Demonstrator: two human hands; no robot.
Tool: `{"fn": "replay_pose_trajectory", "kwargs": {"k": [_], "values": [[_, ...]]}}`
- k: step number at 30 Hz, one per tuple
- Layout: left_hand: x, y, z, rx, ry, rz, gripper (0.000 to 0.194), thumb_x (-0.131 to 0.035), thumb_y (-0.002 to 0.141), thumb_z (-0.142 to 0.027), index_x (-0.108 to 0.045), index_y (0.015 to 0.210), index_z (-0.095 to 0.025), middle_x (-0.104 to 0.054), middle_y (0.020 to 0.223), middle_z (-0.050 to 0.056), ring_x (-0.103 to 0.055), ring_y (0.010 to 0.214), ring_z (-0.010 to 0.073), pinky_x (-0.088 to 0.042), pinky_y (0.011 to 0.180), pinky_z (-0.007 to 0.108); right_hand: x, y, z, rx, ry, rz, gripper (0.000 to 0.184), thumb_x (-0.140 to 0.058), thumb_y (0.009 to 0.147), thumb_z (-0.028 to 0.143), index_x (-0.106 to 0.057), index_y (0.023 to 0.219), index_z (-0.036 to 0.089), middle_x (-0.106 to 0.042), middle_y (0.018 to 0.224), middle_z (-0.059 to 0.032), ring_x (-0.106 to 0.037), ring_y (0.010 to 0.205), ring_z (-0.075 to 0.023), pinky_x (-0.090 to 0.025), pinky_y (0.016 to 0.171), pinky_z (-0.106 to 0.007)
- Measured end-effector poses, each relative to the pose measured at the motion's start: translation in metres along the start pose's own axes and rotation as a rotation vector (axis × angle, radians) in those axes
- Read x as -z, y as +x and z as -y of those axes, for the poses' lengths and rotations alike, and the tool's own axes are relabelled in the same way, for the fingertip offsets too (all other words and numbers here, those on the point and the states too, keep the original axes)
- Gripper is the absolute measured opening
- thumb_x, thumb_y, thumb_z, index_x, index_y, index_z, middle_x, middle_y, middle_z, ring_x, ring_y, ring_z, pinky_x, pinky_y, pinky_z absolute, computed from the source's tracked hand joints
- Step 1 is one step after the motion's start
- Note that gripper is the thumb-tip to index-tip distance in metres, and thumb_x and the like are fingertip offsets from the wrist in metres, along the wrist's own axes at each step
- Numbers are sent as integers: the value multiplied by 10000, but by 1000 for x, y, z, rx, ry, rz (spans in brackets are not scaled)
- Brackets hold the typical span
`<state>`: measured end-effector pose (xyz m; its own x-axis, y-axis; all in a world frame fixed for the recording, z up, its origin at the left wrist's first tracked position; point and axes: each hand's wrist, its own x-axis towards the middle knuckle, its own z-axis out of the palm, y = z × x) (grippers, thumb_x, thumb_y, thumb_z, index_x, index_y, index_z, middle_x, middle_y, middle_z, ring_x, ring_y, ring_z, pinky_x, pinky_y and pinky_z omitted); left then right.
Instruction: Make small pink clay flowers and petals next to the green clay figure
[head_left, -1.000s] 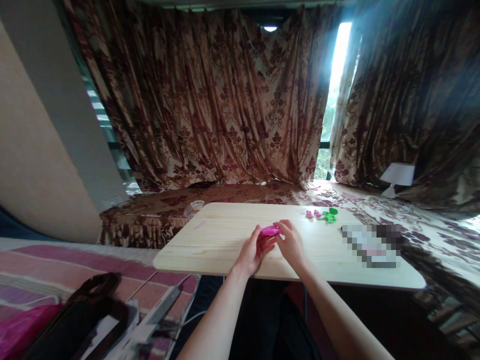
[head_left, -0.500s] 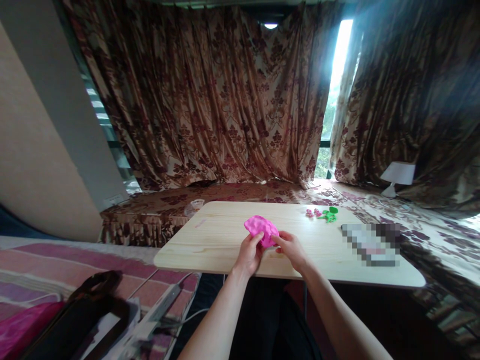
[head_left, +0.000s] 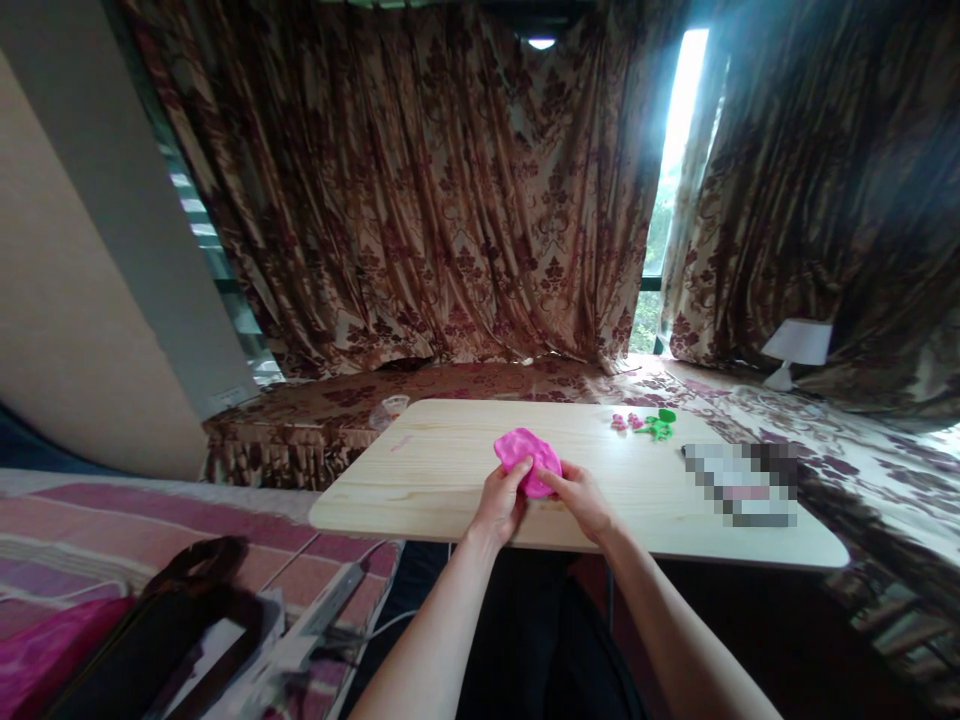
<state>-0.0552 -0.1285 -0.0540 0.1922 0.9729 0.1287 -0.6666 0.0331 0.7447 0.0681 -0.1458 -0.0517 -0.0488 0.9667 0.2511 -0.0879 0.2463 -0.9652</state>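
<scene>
A flattened lump of bright pink modelling clay (head_left: 526, 453) is held upright over the near edge of a pale wooden table (head_left: 435, 470). My left hand (head_left: 500, 502) grips its lower left edge with thumb and fingers closed on it. My right hand (head_left: 583, 498) pinches its lower right edge. Both hands meet just below the clay, close to the table's front edge.
Small pink clay pieces (head_left: 625, 422) and a green clay shape (head_left: 659, 424) lie at the table's far right. A blurred flat object (head_left: 739, 483) rests on the right side. A plastic cup (head_left: 389, 410) stands behind the table; a white lamp (head_left: 793, 350) is far right. A dark bag (head_left: 180, 620) lies lower left.
The pink clay, seen edge-on and low between my fingers a second ago, has been turned up to show its broad face. My hands have drawn slightly nearer to the table's front edge.
</scene>
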Motion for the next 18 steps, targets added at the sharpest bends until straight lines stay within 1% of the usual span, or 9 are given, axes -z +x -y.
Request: {"fn": "replay_pose_trajectory", "kwargs": {"k": [3,8,13,18], "values": [[1,1,2,-9,12,-9,269,-716,645,-233,-659,870,-98,-684,839,86,-616,749,156,-454,764,294,-2,1,-3,-5,18,5,355,-641,667,462,-655,794,131,-603,612,10,-505,541,-96,-392,522,-216],[4,4,6,5,26,-12,279,-732,622,-234,-663,847,-85,-686,837,99,-621,751,167,-454,769,304,-3,2,-8,3,27,-25,380,-624,677,480,-641,776,114,-599,626,-3,-525,558,-106,-418,534,-226],[4,4,6,16,16,-23,285,-744,605,-231,-663,835,-82,-688,820,101,-627,747,179,-454,777,318,-5,1,-3,1,4,-33,400,-608,678,499,-644,784,114,-599,616,-4,-515,540,-102,-411,521,-222],[6,3,1,-15,-45,-64,249,-717,644,-254,-654,848,-124,-683,815,56,-618,733,136,-458,757,270,-8,-1,2,0,-58,-23,337,-633,662,457,-649,741,130,-606,630,-2,-499,544,-95,-396,507,-206]]}}
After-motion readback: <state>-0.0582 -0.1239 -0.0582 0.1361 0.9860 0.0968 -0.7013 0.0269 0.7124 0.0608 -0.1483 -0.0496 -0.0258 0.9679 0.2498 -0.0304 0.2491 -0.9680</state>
